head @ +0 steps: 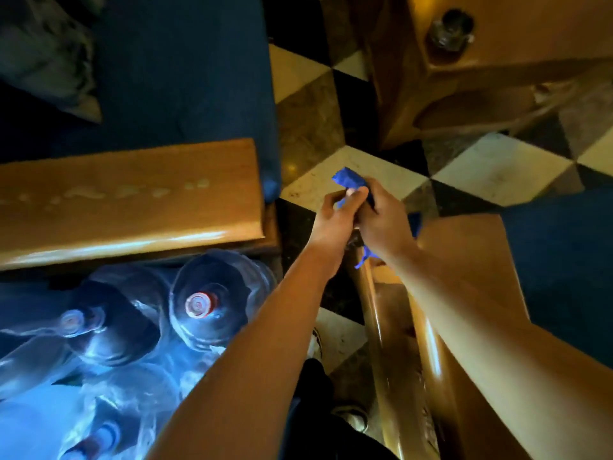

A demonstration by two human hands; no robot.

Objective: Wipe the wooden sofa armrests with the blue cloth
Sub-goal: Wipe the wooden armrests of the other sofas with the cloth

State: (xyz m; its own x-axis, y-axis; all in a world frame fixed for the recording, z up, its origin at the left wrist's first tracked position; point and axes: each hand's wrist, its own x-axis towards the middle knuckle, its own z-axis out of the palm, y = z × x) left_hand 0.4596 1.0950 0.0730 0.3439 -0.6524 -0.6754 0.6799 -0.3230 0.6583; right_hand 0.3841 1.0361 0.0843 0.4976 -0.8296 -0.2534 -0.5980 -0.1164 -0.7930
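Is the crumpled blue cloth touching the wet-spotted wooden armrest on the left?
Apart. In the head view both hands hold the blue cloth over the checkered floor, with floor visible between it and the left wooden armrest.

Counted: two wooden armrests [132, 197] [464, 260], one blue cloth [348, 180], three large water bottles [212, 300] [99, 323] [96, 436], two hands [335, 220] [384, 224], one dark jar [451, 29].
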